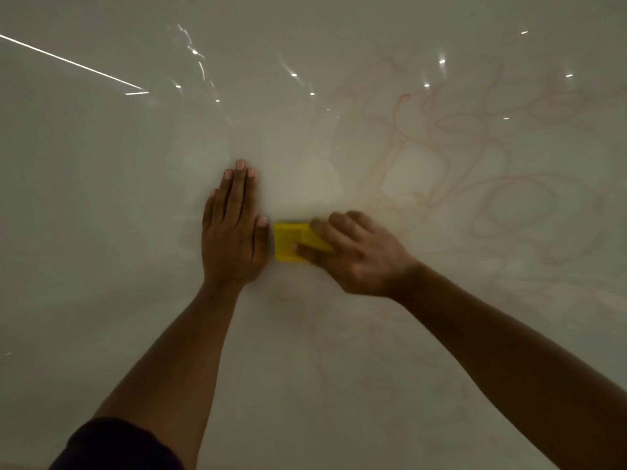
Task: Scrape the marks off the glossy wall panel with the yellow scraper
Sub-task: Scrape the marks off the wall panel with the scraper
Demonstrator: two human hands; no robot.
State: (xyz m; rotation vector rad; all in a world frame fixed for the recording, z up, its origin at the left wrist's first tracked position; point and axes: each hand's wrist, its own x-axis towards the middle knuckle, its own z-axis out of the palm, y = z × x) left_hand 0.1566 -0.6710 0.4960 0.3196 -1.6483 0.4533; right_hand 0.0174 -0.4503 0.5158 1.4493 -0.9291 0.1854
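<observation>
My right hand [356, 256] pinches the yellow scraper [291, 240]: fingers lie over its upper face, my thumb tucks under its lower edge, and the tool presses flat against the glossy wall panel [101, 198]. The hand is slightly blurred, so I cannot make out the exact finger placement. The free end of the scraper sticks out to the left of my grip and sits just beside the thumb of my left hand [234, 232], almost touching it.

That left hand holds nothing. It lies open and flat on the panel, fingers straight, close together, pointing up, the thumb spread out toward the scraper.

Above and to the right of my grip, faint reddish marks [475, 157] loop and swirl across the panel; paler traces run below my right wrist too. To the left of my left hand the surface looks plain, with bright light reflections [293, 75] scattered higher up. A dark sleeve [112, 446] covers my left upper arm.
</observation>
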